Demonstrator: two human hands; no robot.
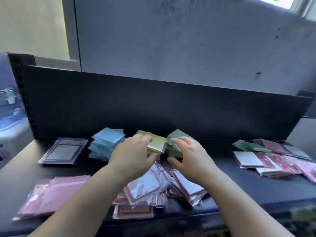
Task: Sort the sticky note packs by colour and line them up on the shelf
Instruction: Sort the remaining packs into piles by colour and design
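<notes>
between both hands sits the yellow stack.

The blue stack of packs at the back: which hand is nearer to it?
Left. The left hand rests on the yellow stack right beside the blue stack; the right hand is farther off, at the green stack.

Both bare forearms enter from the bottom edge and converge toward frame centre. Left hand: palm down, fingers curled forward, thumb spread low to the right. Right hand: palm down and turned slightly inward, fingers bent, thumb pointing left. The hands sit close side by side, not touching (edges motion-blurred, so what either grips cannot be told).
</notes>
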